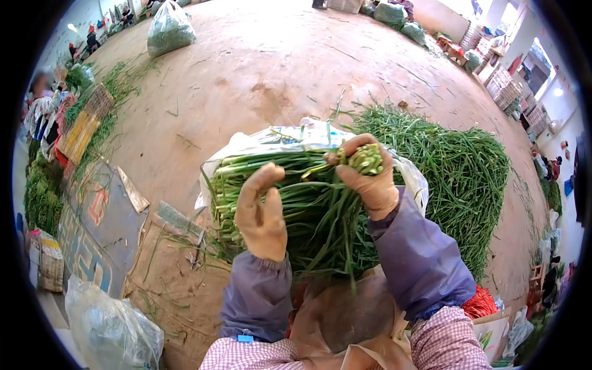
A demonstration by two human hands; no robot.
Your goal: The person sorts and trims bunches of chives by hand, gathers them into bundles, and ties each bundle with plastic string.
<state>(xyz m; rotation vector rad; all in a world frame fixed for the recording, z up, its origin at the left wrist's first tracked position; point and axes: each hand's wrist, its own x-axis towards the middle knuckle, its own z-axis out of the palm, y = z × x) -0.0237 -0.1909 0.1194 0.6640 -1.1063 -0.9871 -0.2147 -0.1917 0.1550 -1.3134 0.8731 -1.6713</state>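
Observation:
My right hand (371,176), in a tan glove, is closed round a small bunch of green stalks (366,160), their cut ends upward and leaves hanging down. My left hand (261,213), gloved too, is raised above the pile with its fingers apart and nothing between them. Beneath both hands lies a large heap of green stalks (237,179) in front of me, laid sideways on a white plastic sheet (271,137).
To the right spreads a big pile of loose green leaves (462,179). Cardboard (179,290) and a clear plastic bag (111,327) lie at the lower left. A filled bag (169,31) stands farther off. A person (46,102) is at the far left.

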